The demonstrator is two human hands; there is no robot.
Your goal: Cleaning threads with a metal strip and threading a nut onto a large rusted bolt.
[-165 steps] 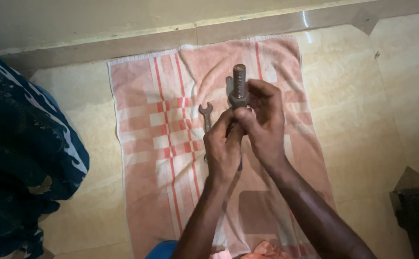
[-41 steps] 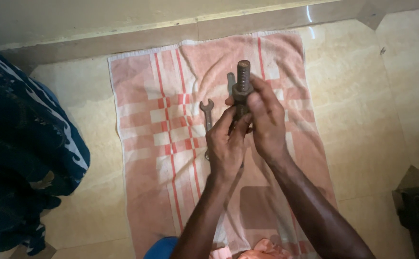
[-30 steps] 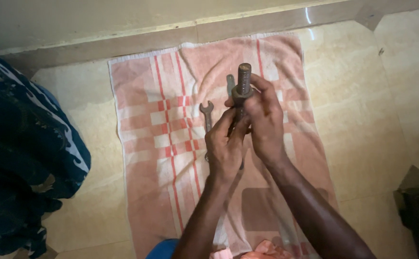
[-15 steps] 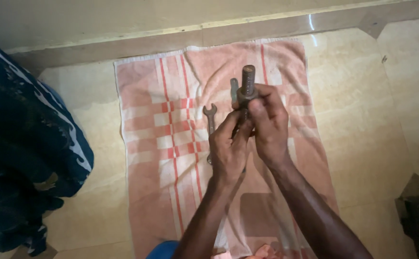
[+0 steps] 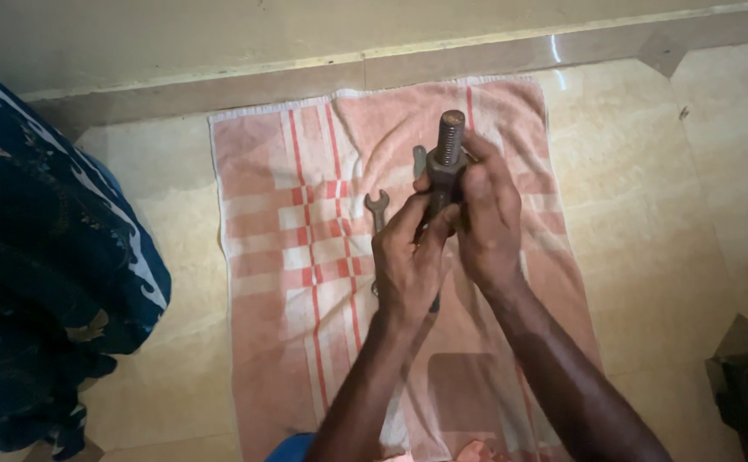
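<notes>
A: Where is the bolt?

B: Large threaded bolt [image 5: 449, 158] upright above the pink checked towel [image 5: 305, 257]. Left hand [image 5: 408, 261] closed round the lower shank, probably steadying it; right hand [image 5: 489, 218] pinches the nut [image 5: 444, 171], fingers pressed together.

A: Room?

B: Spanner [image 5: 377, 208] lies just left on the towel. Bare floor [image 5: 647, 214] right; dark patterned cloth [image 5: 40, 257] well apart, left.

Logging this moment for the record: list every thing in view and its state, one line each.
Threaded bolt: upright, held in both hands, nut on its shaft.
Left hand: closed on the bolt's lower part.
Right hand: wrapped around the nut.
Wrench: lying flat on the towel, untouched.
Towel: spread on the floor.
</notes>
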